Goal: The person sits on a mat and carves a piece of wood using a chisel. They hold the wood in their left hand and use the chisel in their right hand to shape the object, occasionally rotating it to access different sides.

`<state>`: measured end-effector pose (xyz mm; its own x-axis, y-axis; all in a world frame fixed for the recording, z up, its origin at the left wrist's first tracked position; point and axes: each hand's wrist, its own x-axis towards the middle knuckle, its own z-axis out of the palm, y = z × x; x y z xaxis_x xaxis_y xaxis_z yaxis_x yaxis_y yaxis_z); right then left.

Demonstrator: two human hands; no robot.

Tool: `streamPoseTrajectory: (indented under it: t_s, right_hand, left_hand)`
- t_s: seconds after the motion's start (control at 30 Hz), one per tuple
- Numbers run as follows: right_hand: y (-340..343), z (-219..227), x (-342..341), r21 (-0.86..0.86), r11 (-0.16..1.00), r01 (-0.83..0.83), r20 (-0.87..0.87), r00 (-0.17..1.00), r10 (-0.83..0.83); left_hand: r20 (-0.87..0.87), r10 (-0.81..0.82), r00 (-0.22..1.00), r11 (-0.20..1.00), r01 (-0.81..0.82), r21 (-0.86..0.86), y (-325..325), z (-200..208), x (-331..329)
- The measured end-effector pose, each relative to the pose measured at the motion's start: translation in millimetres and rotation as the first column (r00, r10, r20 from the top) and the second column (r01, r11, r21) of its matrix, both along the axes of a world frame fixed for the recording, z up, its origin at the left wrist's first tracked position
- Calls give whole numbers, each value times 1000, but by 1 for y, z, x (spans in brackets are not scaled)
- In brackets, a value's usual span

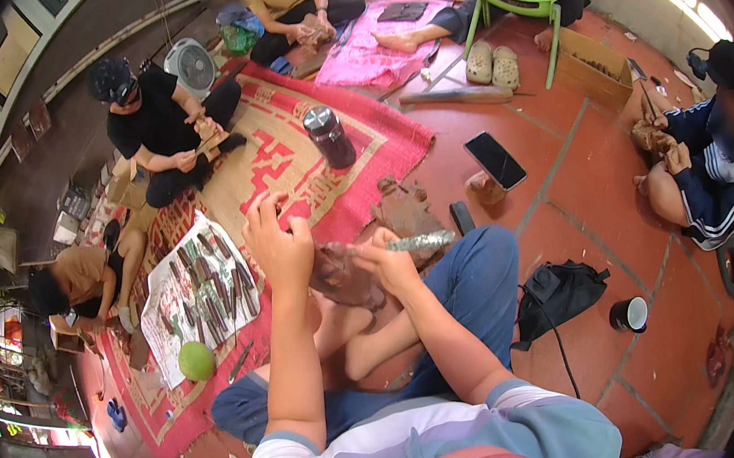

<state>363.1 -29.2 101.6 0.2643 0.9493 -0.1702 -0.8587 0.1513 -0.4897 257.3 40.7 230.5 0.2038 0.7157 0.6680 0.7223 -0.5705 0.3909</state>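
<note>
My left hand is raised beside a dark brown carved piece, its fingers bent and apart, with nothing visible in them. The carved piece sits low between my hands, above my crossed bare feet. Closed fingers of my right hand grip a hand tool with a silvery-green wrapped handle that points right. The tool's working end is hidden by the hand, next to the carved piece. Beyond it, a flat brown slab with loose bits lies on the floor.
To the left, a white cloth bears several carving tools, with a green round fruit beside it. A dark thermos stands on the red mat. A phone, black bag and mug are rightward. Several people sit around.
</note>
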Motion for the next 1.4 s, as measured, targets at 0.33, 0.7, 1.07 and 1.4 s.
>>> streamPoseTrajectory:
  t_s: [0.33,0.7,1.07,1.4]
  right_hand:
    - [-1,10,8,-53,999,-10,-71,997,6]
    - [8,-1,6,51,999,2,54,999,-5]
    - [7,14,-6,98,991,89,326,938,-116]
    - [8,12,5,92,996,8,305,952,-36]
  left_hand:
    - [-12,-88,996,995,89,36,14,-10,-1]
    - [-18,-49,999,996,47,-80,7,-3,5]
    - [-68,-83,994,996,85,27,16,-10,-17]
    - [-24,-44,999,999,45,29,12,-10,-6]
